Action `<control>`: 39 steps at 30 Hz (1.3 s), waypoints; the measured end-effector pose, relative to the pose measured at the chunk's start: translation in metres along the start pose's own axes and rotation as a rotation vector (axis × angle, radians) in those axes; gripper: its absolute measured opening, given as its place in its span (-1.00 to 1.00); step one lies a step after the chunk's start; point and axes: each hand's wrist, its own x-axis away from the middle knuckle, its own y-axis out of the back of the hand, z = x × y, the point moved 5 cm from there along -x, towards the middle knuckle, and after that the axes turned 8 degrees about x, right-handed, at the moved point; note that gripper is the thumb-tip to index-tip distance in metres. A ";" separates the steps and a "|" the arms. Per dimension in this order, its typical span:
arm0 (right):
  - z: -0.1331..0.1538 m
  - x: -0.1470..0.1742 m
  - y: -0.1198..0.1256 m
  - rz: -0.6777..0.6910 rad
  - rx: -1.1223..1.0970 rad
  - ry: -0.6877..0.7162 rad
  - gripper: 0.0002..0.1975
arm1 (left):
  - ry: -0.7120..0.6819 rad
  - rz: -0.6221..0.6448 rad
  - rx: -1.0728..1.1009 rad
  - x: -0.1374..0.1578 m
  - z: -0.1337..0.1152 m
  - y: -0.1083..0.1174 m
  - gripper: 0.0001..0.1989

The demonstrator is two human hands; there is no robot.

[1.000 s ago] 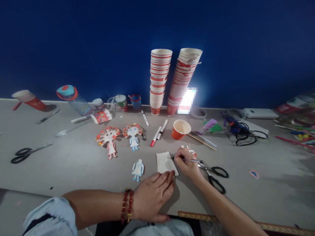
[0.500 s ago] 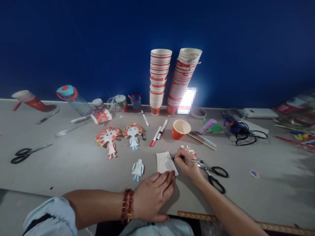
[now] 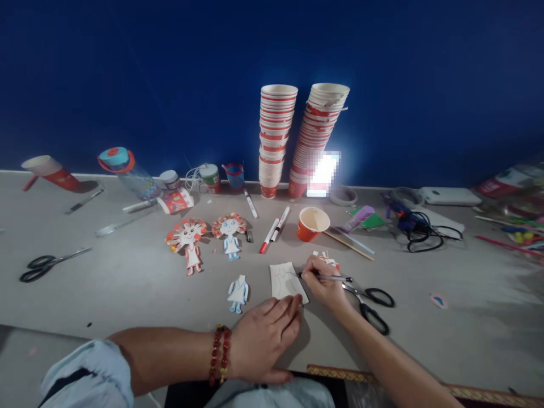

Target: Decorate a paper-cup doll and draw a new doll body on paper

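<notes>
A small white piece of paper point(image 3: 281, 279) with a thin pencil-like outline of a body lies on the table in front of me. My left hand point(image 3: 267, 337) rests flat with its fingers out, the tips pressing the paper's lower edge. In my right hand point(image 3: 325, 281) a pen point(image 3: 335, 277) is pinched, its tip at the drawing's right side. Left of the paper lies a cut-out paper body in a blue-edged dress point(image 3: 238, 293). Beyond it are two paper dolls with fringed hair, one red-edged point(image 3: 192, 255), one blue-edged point(image 3: 232, 243). Black-handled scissors point(image 3: 374, 306) lie beside my right wrist.
Two tall stacks of paper cups point(image 3: 278, 136) stand by the blue wall, near a bright lamp-like glow. A cut-down orange cup point(image 3: 310, 231) and two markers point(image 3: 270, 235) sit past the paper. More scissors point(image 3: 40, 268) lie far left; a glue gun point(image 3: 406, 218) with its cord is right.
The pen and both hands stay almost in place. More of the drawn line seems to show on the paper's right side; the rest is unchanged.
</notes>
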 end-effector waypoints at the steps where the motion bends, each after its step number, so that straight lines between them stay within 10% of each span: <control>1: 0.000 0.000 0.000 0.002 -0.002 0.003 -0.81 | 0.000 -0.002 0.000 0.000 0.000 0.000 -0.10; 39: -0.008 0.004 -0.001 0.028 -0.061 0.016 -0.80 | -0.005 0.002 -0.001 0.000 0.000 -0.002 -0.09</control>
